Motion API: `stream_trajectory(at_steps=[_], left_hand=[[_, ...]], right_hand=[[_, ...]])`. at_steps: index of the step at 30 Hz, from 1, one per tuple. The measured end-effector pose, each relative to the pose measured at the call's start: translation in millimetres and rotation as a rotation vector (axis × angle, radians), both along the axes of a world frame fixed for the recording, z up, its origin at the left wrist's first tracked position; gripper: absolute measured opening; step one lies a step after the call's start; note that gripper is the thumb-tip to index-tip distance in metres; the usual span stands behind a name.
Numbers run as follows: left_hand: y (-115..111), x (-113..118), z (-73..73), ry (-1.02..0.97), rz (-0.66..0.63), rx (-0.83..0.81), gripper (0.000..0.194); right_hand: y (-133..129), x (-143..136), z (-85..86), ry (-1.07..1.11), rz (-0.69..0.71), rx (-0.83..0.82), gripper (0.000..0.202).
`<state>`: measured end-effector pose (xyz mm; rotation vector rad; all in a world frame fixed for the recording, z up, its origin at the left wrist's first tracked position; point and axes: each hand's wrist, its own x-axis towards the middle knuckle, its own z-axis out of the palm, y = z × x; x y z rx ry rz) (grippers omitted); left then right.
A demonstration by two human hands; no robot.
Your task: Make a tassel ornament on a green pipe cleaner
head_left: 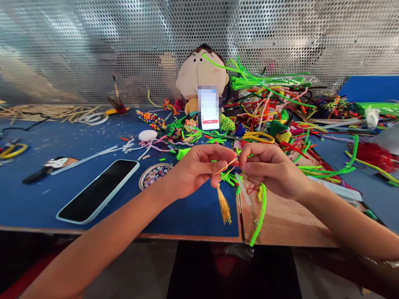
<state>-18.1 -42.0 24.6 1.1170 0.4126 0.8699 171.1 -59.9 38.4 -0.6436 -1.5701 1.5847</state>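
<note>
My left hand is closed in a pinch on the thin cord of a golden-yellow tassel. The tassel's fringe hangs down below the fingers, above the table's front part. Just to the right, my right hand is also closed, thumb against fingertips, almost meeting the left fingertips. A small reddish bit shows between the two hands, but what the right fingers pinch is too small to make out. Beneath the hands lie bright green pipe cleaner pieces, and a longer green pipe cleaner reaches over the table's front edge.
A dark-screened phone lies at left, near a round patterned lid or dish. A lit phone leans on a plush doll. Tangled pipe cleaners heap up at the back right. Yellow-handled scissors lie far left.
</note>
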Motion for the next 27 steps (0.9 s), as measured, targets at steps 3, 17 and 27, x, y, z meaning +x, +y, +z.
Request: stream_trajectory(at_steps=[3, 17, 27], left_hand=[[-1.4, 1.6, 0.4, 0.029, 0.053, 0.012, 0.016], [-0.8, 2.0, -6.3, 0.235, 0.268, 0.35, 0.007], [12.3, -5.2, -19.1, 0.457, 0.726, 0.694, 0.003]], right_hand=[[1.6, 0.0, 1.5, -0.108, -0.024, 0.086, 0.018], [15.0, 10.9, 7.4, -0.403, -0.019, 0.42, 0.01], [21.4, 28.1, 17.3, -0.376, 0.068, 0.286, 0.02]])
